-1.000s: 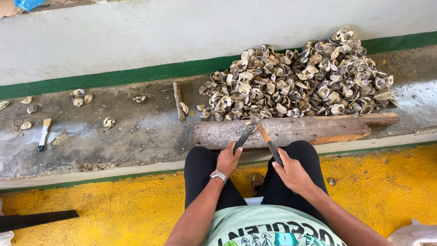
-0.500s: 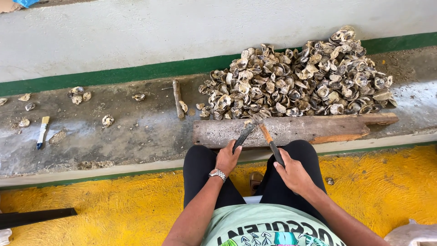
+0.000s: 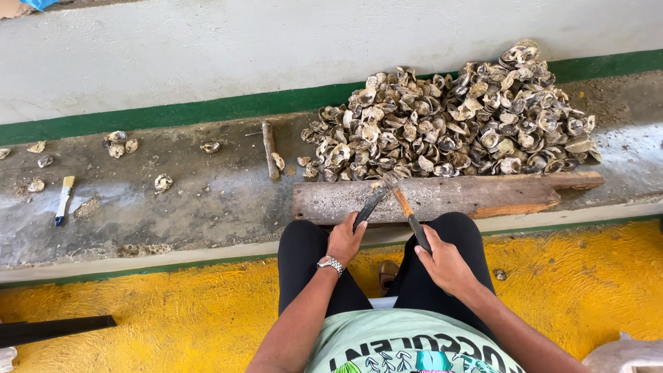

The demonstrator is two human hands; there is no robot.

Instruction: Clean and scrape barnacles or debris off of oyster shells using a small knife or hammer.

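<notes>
Crossing just above the weathered wooden plank (image 3: 442, 197) at the middle of the frame, two slim tools are held tip to tip: a dark blade (image 3: 371, 207) in the left hand (image 3: 343, 240) and a knife with a wooden shaft and black handle (image 3: 411, 217) in the right hand (image 3: 445, 262). Each grip is clenched round its tool's handle. Whether a shell is pinned between the tips cannot be told. The step in hand is judged to be the working of the two tools against each other over the plank; a steady, braced wrist and a small, controlled stroke would be called for, since the tips meet close together.

The plank is grey, rough and split, with a raw orange edge on its right. Behind it, in the upper right of the frame, a large heap of oyster shells (image 3: 456, 117) is piled: ragged, ridged, grey-brown outside and pale within. The ledge (image 3: 173, 200) below is stained, gritty concrete. A short stick (image 3: 269, 148) lies left of the heap, loose shells (image 3: 117, 144) are scattered towards the upper left, and a small brush with a blue handle (image 3: 63, 199) lies at the left edge. Yellow painted floor (image 3: 138, 311) fills the bottom.
</notes>
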